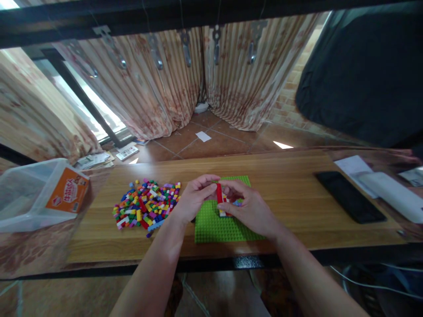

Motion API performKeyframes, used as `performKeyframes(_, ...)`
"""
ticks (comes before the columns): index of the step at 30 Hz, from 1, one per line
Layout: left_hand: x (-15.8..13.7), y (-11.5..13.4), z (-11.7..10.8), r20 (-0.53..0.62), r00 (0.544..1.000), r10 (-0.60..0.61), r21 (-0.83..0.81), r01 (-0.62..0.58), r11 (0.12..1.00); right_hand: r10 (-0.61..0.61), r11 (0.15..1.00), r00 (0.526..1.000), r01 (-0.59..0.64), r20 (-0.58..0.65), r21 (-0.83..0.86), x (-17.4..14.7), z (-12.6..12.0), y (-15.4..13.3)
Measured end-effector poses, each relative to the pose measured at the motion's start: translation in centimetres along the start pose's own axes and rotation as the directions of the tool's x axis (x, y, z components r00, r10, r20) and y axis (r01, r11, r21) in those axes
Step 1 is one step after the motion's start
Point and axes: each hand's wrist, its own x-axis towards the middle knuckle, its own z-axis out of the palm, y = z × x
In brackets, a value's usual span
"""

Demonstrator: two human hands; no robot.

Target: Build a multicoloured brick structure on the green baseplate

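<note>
A long red brick point(219, 193) is held above the green baseplate point(211, 226), between my two hands. My left hand point(197, 193) pinches its far end between thumb and fingertips. The thumb and curled fingers of my right hand point(246, 204) close on the brick from the other side. Under and beside it, a small build of white, red, yellow and bluish bricks point(225, 214) is on the baseplate, partly hidden by my right hand. Left of my left hand lies a spread-out pile of loose colourful bricks point(148, 204) on the wooden table.
A clear plastic bin point(36, 176) with an orange label stands at the far left. On the right lie a black phone-like slab point(349, 196), papers point(355, 169) and a white long object point(393, 193). The wooden board point(287, 176) has a dark front edge; striped curtains hang behind.
</note>
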Motion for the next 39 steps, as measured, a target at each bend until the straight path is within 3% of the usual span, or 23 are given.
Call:
performKeyframes(3, 0.2, -0.1, 0.0, -0.06, 0.998, 0.014, 0.093, -0.008, 0.996, -0.017, 0.995, 0.999, 0.013, -0.042, -0.098, -0.3, -2.3, 1.5)
performKeyframes(6, 0.6, -0.2, -0.3, -0.182, 0.982, 0.05, 0.172, -0.018, 0.985, 0.06, 0.978, 0.996, -0.072, -0.064, -0.196, -0.8, -4.7, 2.9)
performKeyframes(10, 1.0, -0.7, -0.4, -0.272, 0.961, 0.043, 0.248, 0.027, 0.968, 0.145, 0.961, 0.989, -0.132, 0.034, -0.243, -1.3, -5.9, 3.3)
performKeyframes(18, 1.3, -1.9, -0.2, -0.201, 0.977, 0.066, 0.389, 0.018, 0.921, 0.161, 0.955, 0.985, -0.14, 0.061, -0.261, -1.1, -5.1, 3.7)
performKeyframes(39, 1.4, -2.0, -0.4, -0.175, 0.983, 0.055, 0.423, 0.024, 0.906, 0.208, 0.963, 0.97, -0.18, 0.128, -0.203, -1.0, -4.8, 4.3)
